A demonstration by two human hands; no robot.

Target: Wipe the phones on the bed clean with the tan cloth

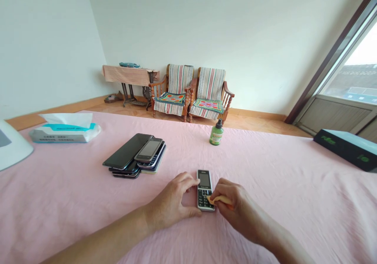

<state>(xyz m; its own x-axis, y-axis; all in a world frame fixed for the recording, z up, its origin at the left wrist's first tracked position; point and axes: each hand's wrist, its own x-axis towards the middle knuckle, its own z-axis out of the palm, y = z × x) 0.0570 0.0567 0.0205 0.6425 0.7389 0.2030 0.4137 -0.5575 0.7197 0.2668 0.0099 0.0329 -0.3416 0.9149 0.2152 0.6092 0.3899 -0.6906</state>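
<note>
A keypad mobile phone (204,183) with a silver edge lies face up on the pink cloth, its small screen toward the far side. Against its left edge, my left hand (173,201) holds it, with fingertips beside the screen and the thumb by the lower left corner. My right hand (235,203) is closed in a pinch around an orange-yellow cloth (220,199). The tip of this cloth touches the phone's keys. Part of the cloth is hidden inside the right hand.
Several phones (128,154) are stacked to the left. Behind them lies a tissue pack (66,132). A green spray bottle (216,133) stands beyond the phone. A black box (344,148) sits at far right, and a white object (14,150) at far left.
</note>
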